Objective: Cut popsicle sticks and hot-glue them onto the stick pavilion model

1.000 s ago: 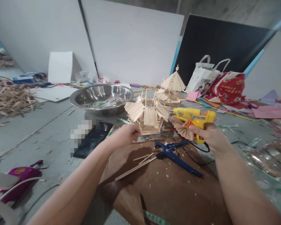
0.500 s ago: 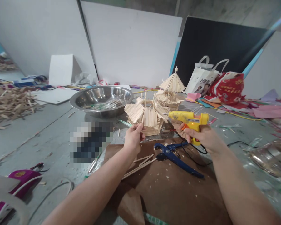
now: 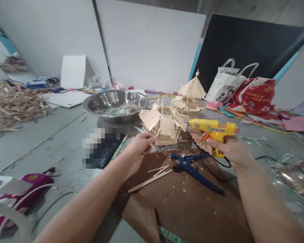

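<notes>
My left hand (image 3: 142,142) is closed, its fingertips pinched at the lower left front of a small pavilion-like model (image 3: 167,125) built of thin wooden sticks. Whatever sits between those fingers is hidden. In my right hand (image 3: 226,146) is a yellow hot glue gun (image 3: 212,126), with a finger at its orange trigger. The nozzle points left, close to the right side of the model's stick roof. Below the model, blue cutters (image 3: 192,172) lie on a brown sheet (image 3: 192,209), beside several loose wooden sticks (image 3: 152,179).
Behind the model stands another stick model with a pointed roof (image 3: 192,89). A steel basin (image 3: 91,109) holds plastic-wrapped sticks. At left are a stick pile (image 3: 20,104) and a magenta power strip (image 3: 35,185); bags (image 3: 255,94) and coloured paper lie right. The glue gun's cord (image 3: 218,172) loops nearby.
The view has shifted, moving most of the scene rightward. My left hand has drawn slightly left relative to the model. The glue gun remains in my right hand, its nozzle still near the roof.
</notes>
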Demonstrator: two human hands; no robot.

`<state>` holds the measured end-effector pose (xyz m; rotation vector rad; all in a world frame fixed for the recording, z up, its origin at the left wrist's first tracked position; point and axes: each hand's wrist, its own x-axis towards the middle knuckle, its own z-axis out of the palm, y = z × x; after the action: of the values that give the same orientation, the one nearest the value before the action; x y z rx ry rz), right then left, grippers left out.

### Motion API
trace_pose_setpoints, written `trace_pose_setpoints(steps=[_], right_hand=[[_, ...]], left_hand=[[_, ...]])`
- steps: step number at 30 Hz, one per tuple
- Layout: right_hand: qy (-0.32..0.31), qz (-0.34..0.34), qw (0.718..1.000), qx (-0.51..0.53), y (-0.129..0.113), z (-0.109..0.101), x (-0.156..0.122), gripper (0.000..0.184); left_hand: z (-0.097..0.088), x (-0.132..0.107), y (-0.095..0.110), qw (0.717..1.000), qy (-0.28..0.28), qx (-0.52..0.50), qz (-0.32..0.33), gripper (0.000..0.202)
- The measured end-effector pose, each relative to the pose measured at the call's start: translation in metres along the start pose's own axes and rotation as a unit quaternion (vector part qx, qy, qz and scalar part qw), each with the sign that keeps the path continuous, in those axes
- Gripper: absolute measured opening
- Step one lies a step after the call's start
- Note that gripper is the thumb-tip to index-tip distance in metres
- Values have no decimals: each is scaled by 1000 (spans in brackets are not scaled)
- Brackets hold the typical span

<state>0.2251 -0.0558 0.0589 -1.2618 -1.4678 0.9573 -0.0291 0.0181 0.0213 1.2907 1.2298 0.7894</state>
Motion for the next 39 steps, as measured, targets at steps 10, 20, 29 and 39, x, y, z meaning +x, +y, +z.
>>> trace_pose_setpoints(steps=[10, 20, 29, 39], right_hand=[[-9, 6, 1000, -2, -2, 1, -1, 22], [-5, 0, 1000, -7, 0, 1, -1, 20], [-9, 1, 1000, -6, 3, -1, 0, 21], [-7, 2, 1000, -3, 5, -1, 0, 17]], left_hand=[[-63, 22, -15, 846, -12, 529, 62, 17], [-45, 16, -16, 774, -53, 624, 86, 17], [-38, 9, -14, 753, -92, 647, 77, 18], [-42, 13, -13, 735, -52, 674, 59, 20]])
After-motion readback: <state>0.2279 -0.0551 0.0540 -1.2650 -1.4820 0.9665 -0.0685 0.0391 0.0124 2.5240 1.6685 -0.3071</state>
